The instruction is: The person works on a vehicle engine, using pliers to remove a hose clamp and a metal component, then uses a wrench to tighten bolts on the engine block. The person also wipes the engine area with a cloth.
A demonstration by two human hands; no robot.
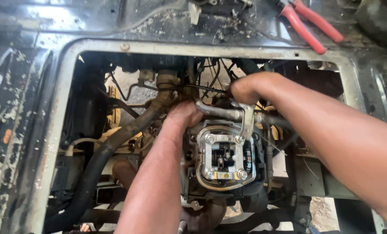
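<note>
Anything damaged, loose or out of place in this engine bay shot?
The painted panel around the opening is badly chipped and flaking. Red-handled pliers lie loose on the panel above the opening. The engine head sits uncovered, its inner parts exposed, while the left hand and right hand work a metal wrench over it.

We note the engine head low in the frame opening; wrench just above it, hose to its left, pliers well above, beyond the frame.
</note>
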